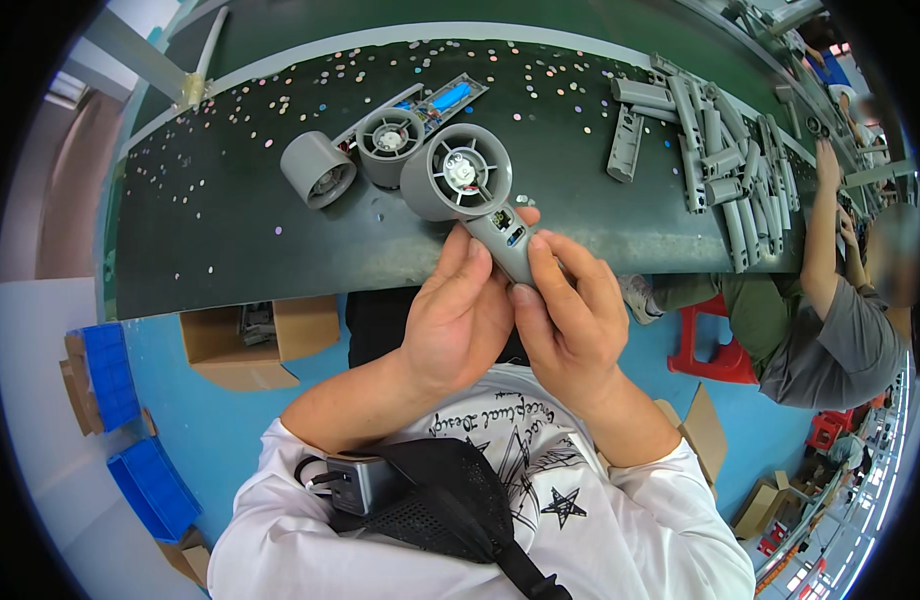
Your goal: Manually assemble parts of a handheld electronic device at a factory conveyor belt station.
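Observation:
A grey handheld fan [420,185] is raised over the near edge of the table, its round open head tilted away from me. A white hub shows behind the spokes, and its handle [511,250] has cut-outs with a small circuit board inside. My left hand [452,315] closes on the handle from the left, thumb on top. From the right, my right hand [575,315] pinches the lower handle. Just beyond lie an opened fan [388,165] with a blue battery [450,98] in its handle shell, and a separate grey fan ring [310,165].
A pile of grey handle shells [740,190] covers the table's right side. Small round dots [350,70] speckle the dark tabletop [580,215]. Below are an open cardboard box [235,350] and blue bins [155,490]. A co-worker [830,330] sits at right, near a red stool [715,350].

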`<state>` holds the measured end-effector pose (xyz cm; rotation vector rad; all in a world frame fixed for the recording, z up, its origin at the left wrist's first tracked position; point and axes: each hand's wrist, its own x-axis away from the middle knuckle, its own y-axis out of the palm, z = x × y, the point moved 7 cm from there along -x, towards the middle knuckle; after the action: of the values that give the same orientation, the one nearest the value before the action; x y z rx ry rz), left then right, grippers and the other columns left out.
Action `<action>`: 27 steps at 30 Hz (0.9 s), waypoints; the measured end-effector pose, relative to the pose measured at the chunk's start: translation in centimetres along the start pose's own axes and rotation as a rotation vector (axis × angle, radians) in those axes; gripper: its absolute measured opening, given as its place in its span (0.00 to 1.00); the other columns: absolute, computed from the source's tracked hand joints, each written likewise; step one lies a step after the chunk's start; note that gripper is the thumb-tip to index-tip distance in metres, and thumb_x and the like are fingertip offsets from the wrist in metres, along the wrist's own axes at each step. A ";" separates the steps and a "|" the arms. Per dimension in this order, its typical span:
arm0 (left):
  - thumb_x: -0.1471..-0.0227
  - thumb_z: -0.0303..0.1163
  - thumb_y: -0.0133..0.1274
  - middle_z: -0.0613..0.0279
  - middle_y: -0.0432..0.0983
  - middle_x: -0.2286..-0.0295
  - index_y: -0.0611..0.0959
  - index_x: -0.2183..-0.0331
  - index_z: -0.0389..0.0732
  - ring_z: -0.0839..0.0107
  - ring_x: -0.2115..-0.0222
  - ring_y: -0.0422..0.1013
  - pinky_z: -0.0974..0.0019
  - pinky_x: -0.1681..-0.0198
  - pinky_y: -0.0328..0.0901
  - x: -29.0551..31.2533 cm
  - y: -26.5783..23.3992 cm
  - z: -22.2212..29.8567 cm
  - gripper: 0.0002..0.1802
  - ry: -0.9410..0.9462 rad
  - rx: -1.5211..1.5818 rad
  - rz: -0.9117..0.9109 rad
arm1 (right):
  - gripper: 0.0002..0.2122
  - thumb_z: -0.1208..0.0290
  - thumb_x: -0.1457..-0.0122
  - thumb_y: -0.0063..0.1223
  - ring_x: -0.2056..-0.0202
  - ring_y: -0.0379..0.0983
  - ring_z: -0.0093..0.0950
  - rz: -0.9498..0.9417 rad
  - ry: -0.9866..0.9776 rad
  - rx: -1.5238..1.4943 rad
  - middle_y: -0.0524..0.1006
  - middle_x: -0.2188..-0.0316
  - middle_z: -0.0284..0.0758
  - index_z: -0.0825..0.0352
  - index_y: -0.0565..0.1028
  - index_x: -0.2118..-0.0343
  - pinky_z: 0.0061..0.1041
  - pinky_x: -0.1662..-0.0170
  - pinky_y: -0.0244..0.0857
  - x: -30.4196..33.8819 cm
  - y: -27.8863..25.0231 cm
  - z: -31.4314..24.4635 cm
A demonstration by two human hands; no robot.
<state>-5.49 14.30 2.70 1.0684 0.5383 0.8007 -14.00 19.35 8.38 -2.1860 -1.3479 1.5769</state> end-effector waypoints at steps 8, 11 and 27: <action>0.34 0.36 0.32 0.55 0.58 0.43 0.54 0.39 0.42 0.64 0.42 0.55 0.58 0.38 0.52 0.0 0.1 -0.2 0.24 0.024 -0.053 -0.016 | 0.20 0.74 0.56 0.63 0.61 0.66 0.37 -0.107 0.016 0.188 0.74 0.57 0.37 0.65 0.78 0.55 0.34 0.56 0.61 0.0 0.1 -0.2; 0.34 0.38 0.32 0.53 0.57 0.43 0.55 0.39 0.41 0.61 0.41 0.55 0.56 0.39 0.54 -0.1 0.2 -0.1 0.25 0.015 -0.150 -0.004 | 0.21 0.72 0.53 0.61 0.56 0.65 0.39 -0.119 0.039 0.100 0.70 0.53 0.40 0.66 0.76 0.54 0.35 0.51 0.59 0.7 0.9 -0.1; 0.50 0.40 0.62 0.43 0.56 0.42 0.46 0.36 0.46 0.50 0.47 0.66 0.54 0.50 0.68 0.1 -0.5 5.0 0.51 0.362 -0.697 0.074 | 0.19 0.73 0.43 0.57 0.75 0.68 0.18 -0.389 0.677 -0.697 0.75 0.64 0.34 0.73 0.69 0.50 0.17 0.73 0.64 3.0 -1.0 3.1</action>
<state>-1.65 11.45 4.20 0.3012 0.4673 1.1478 -16.91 20.92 5.48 -2.2280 -2.0465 0.1760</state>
